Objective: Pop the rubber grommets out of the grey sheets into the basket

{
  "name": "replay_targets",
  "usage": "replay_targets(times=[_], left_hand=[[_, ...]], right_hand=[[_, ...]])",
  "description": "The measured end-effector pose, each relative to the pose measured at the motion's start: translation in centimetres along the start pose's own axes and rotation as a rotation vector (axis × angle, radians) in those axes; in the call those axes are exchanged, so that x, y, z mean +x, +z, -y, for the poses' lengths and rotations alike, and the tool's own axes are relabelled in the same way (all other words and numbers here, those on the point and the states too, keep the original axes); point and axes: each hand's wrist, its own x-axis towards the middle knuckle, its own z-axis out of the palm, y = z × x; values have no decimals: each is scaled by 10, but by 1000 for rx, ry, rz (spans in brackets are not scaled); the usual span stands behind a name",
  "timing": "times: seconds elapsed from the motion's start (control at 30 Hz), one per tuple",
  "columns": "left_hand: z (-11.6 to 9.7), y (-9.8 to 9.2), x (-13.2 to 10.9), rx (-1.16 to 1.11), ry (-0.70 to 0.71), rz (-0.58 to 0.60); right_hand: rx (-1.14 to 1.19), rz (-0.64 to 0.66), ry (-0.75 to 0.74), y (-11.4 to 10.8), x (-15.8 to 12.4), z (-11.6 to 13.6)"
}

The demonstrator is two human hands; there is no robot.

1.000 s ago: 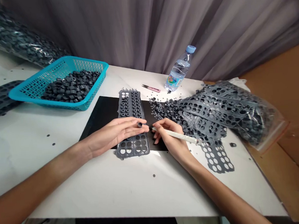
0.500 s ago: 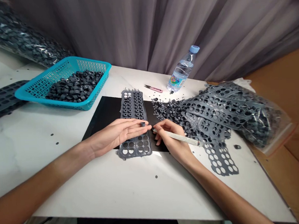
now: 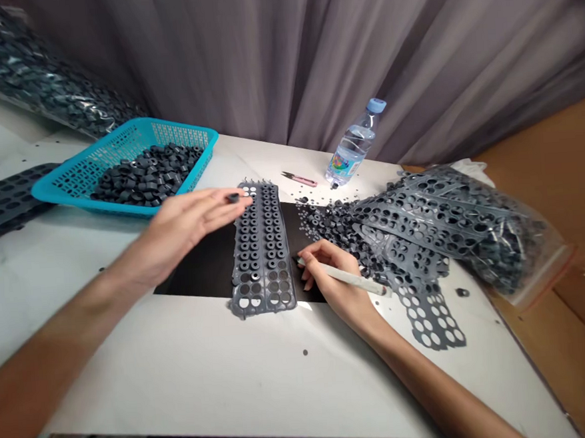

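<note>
A grey rubber sheet [image 3: 262, 248] full of small rings lies on a black mat [image 3: 210, 265], with several empty holes at its near end. My left hand [image 3: 187, 220] hovers left of the sheet and pinches one small dark ring [image 3: 233, 197] at its fingertips. Resting on the mat to the right of the sheet, my right hand [image 3: 332, 276] grips a white pen-like tool [image 3: 349, 278], its tip close to the sheet's right edge. A turquoise basket [image 3: 118, 166] holding many loose rings stands just beyond my left hand.
A clear bag [image 3: 463, 224] of punched grey sheets and loose rings lies at the right. One emptied strip [image 3: 427, 316] rests near it. A water bottle [image 3: 355, 144] and pink snips [image 3: 299, 178] sit at the back. More sheets [image 3: 0, 199] lie far left.
My left hand has lifted off the sheet and moved left and away toward the basket, carrying the small ring. My right hand has stayed in place with the tool.
</note>
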Motion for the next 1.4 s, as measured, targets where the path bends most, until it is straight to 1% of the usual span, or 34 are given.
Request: replay_targets(times=[0.03, 0.07, 0.13, 0.23, 0.33, 0.4, 0.47, 0.57, 0.7, 0.87, 1.23, 1.33, 1.4], left_hand=[[-5, -6, 2, 8, 33, -18], [-10, -10, 3, 20, 36, -17], [-15, -10, 0, 60, -32, 40], [-14, 6, -9, 95, -188, 211], [-7, 27, -19, 21, -346, 366], [-4, 35, -23, -41, -429, 428], [-2, 38, -25, -88, -463, 463], [0, 38, -25, -133, -463, 483], [0, 38, -25, -141, -474, 504], [-1, 40, -26, -133, -506, 494], [2, 41, -26, -178, -510, 523], [2, 41, -27, -184, -503, 530], [3, 40, -27, -190, -489, 537]], right_hand=[[-8, -1, -4, 0, 0, 0], [-16, -1, -5, 0, 0, -1], [-29, -1, -8, 1, 0, -2], [-44, 0, -16, 1, -1, -2], [-50, 7, -29, 0, -1, -1], [-54, 14, -44, -1, -2, 1], [-58, 18, -49, -2, -2, 2], [-56, 21, -39, -2, -2, 3], [-58, 22, -37, -2, -2, 4], [-67, 17, -33, -2, -2, 4], [-114, 17, -24, -2, -4, 9], [-142, 32, -57, -2, -6, 9], [-212, 38, -144, -2, -7, 7]])
